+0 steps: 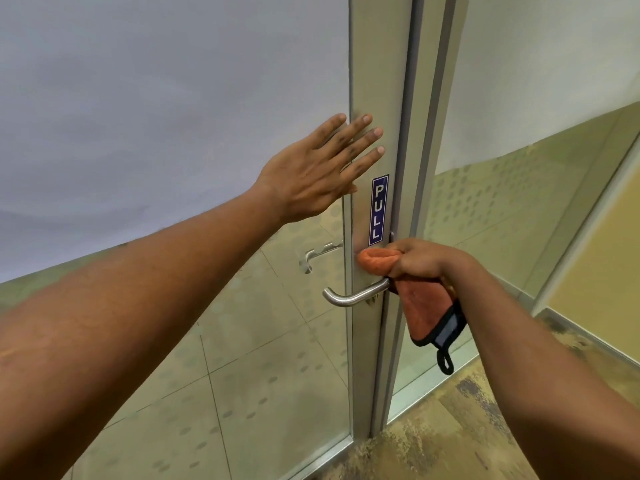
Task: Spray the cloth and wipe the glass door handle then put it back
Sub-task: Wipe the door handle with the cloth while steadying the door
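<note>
Left hand (311, 174) was flat against the glass door (173, 98), fingers straight and spread, fingertips lying over the door's aluminium frame stile (377, 81) above the blue "PULL" sticker (380, 209); it held nothing. Right hand (424, 259) was closed around a bunched orange microfibre cloth (424, 306), thumb and fingers curled over the wad. The wad's front end was pressed to the stile just below the sticker and just above the root of the lever handle (353, 296). The rest of the cloth hung below the hand along the stile's right edge, showing a black-trimmed grey border and 1 black hanging loop at the lowest corner. The handle was a brushed steel lever, running left from the stile with its free end curving back toward the glass; the cloth covered the spot where it met the stile, so contact with the lever itself could not be judged. Upper glass was frosted, lower part clear with a dotted pattern; a faint lever shape (318, 254) showed in the glass left of the stile, reflection or far-side handle unclear. Beige floor tiles (263, 375) visible through the door, mottled carpet (450, 438) at the bottom right, a second glass panel (519, 202) on the right.
</note>
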